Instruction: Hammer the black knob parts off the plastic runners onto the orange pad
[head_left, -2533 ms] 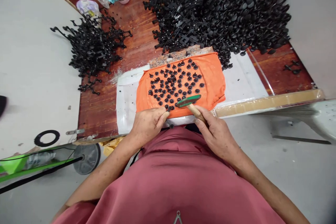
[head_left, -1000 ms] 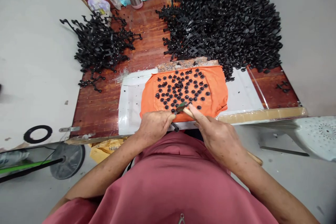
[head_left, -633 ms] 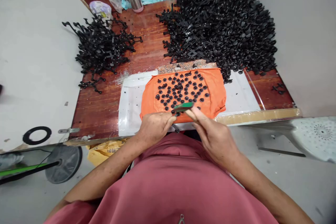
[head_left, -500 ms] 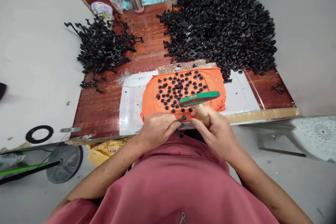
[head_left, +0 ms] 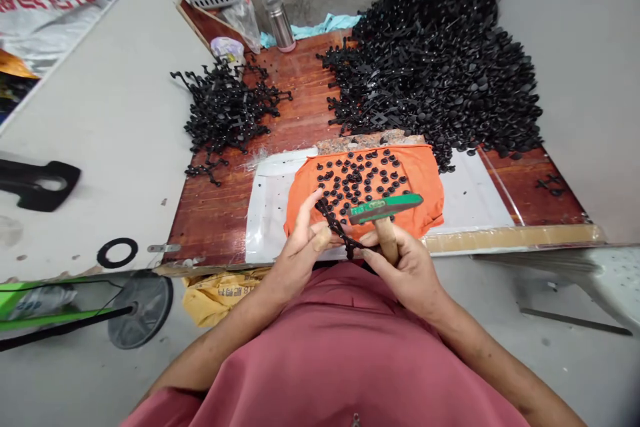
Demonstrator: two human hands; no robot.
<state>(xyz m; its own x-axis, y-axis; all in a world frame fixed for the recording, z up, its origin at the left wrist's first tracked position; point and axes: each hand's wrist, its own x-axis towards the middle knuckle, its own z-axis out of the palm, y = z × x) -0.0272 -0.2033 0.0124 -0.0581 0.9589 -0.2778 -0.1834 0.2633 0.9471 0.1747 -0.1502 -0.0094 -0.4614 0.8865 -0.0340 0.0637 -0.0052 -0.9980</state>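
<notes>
Your left hand [head_left: 299, 259] pinches a black part [head_left: 342, 234] | your right hand [head_left: 411, 268] grips the hammer [head_left: 387, 207] | small pile [head_left: 225, 107] probably done; big pile [head_left: 440, 73], studs [head_left: 383, 173] on cloth [head_left: 427, 180] seemingly left

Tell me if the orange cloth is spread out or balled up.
Spread out: the orange cloth lies mostly flat beneath scattered small black parts.

A plain dusty-red top [head_left: 340, 353] is worn, with short sleeves [head_left: 163, 408] and a small metal piece [head_left: 356, 419].
</notes>
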